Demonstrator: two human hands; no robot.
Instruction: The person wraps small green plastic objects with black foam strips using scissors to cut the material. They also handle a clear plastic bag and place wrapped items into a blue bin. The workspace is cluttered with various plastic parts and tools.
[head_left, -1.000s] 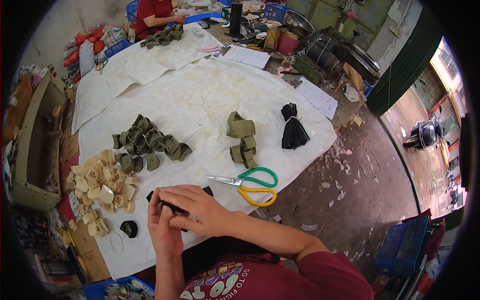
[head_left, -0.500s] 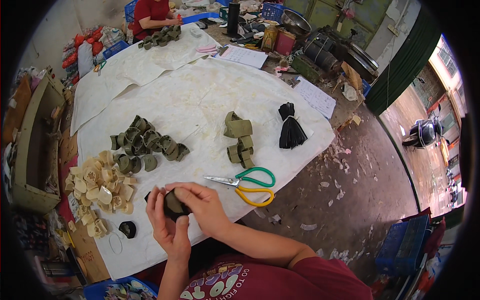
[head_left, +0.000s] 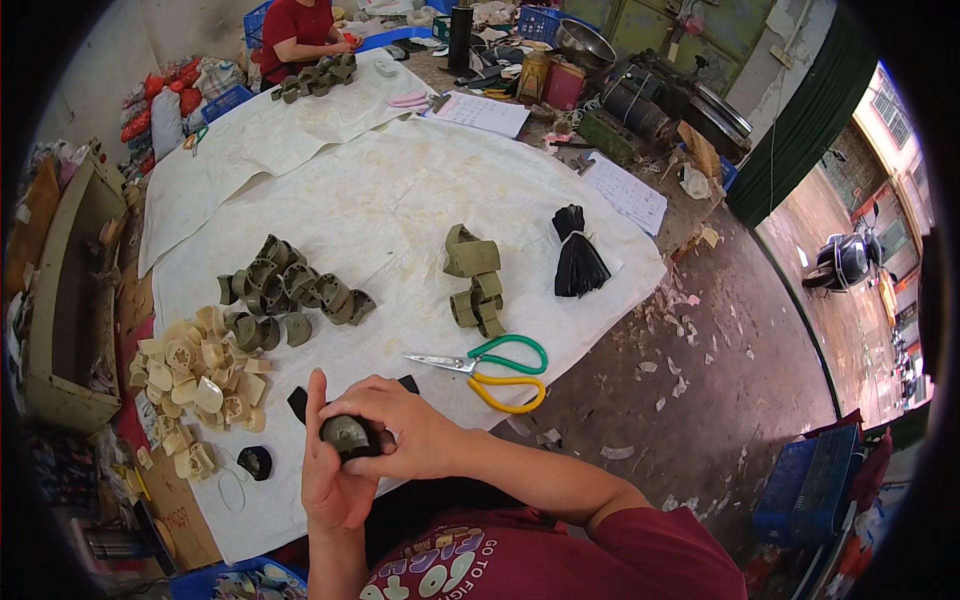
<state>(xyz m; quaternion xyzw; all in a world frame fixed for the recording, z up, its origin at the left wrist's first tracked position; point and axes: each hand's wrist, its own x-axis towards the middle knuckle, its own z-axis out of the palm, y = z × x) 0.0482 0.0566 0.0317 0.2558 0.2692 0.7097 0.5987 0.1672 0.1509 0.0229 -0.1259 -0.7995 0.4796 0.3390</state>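
Observation:
A dark shoe heel (head_left: 350, 437) with a smooth rounded face is between my hands, above the table's near edge. My right hand (head_left: 405, 425) grips it, fingers curled over the top and thumb underneath. My left hand (head_left: 335, 490) bears against its left side, one finger pointing up; some of its fingers are hidden. Ends of a black strip (head_left: 297, 402) stick out on both sides behind the hands. Scissors (head_left: 460, 363) with one green and one yellow handle lie partly open beyond my right hand. A small black wrapped piece (head_left: 255, 461) rests to the left.
Cream plastic heels (head_left: 190, 375) are heaped at left, with olive-covered heels (head_left: 290, 280) behind them. More olive pieces (head_left: 475, 280) and a tied bundle of black strips (head_left: 580, 250) lie right of centre. Clipboards (head_left: 625, 190) line the far right edge. Another person (head_left: 295, 40) works at the far end.
My hands have turned the heel so its rounded face shows, and moved slightly nearer to me. My right hand now wraps over its top. A strip end has come into sight behind the right hand.

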